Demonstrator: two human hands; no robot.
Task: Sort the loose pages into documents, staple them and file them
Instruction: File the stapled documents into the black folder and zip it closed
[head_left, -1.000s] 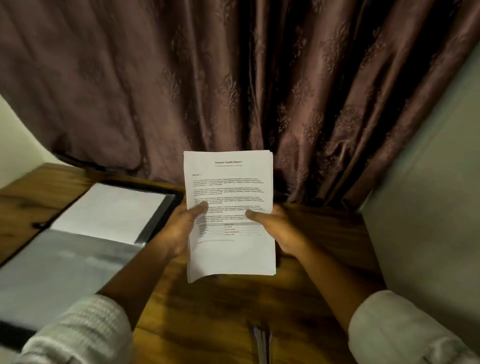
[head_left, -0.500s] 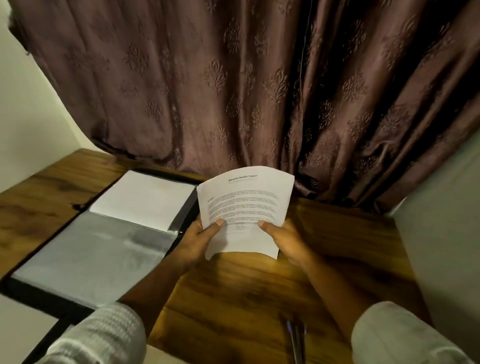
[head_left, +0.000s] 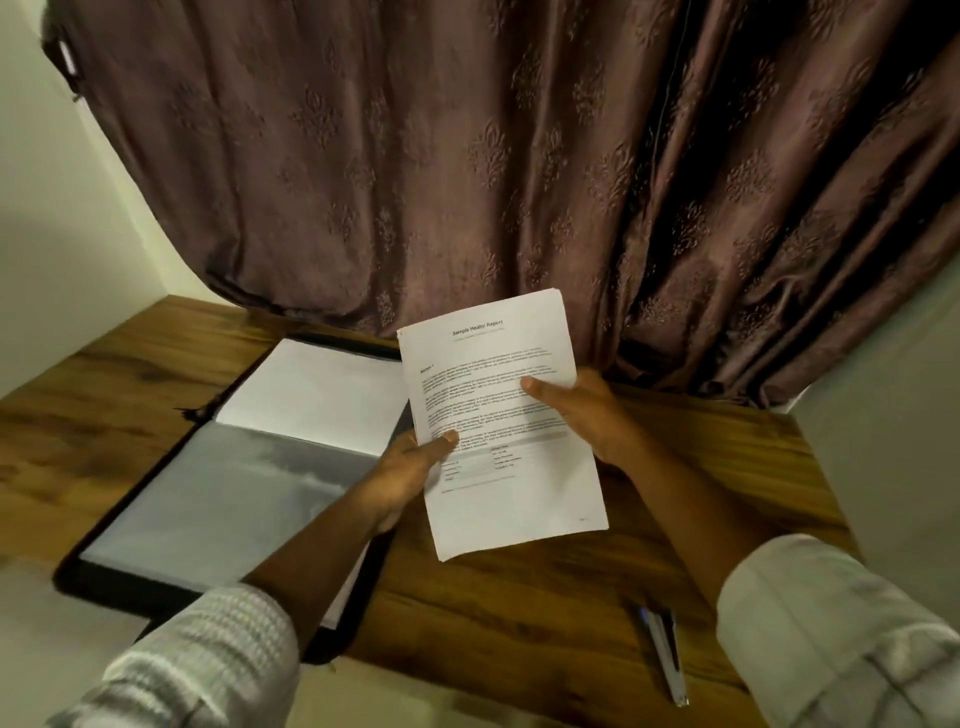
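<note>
I hold a thin stack of white printed pages (head_left: 511, 499), headed "Sample Health Report", above the wooden table (head_left: 519, 618). My left hand (head_left: 405, 475) grips its left edge with the thumb on top. My right hand (head_left: 587, 415) grips the right edge, thumb on the text. The stack is tilted a little to the left. To the left lies an open black folder (head_left: 218, 499) with clear plastic sleeves and a white sheet (head_left: 311, 395) in its far half. My left forearm crosses over the folder's right edge.
A stapler-like metal tool (head_left: 665, 654) lies on the table near the front edge on the right. A brown patterned curtain (head_left: 467, 156) hangs behind the table. A pale wall (head_left: 883, 415) closes in on the right.
The pages have come down from upright toward the table and now lie flatter, turned slightly leftward. The view has tilted, showing more of the folder and table.
</note>
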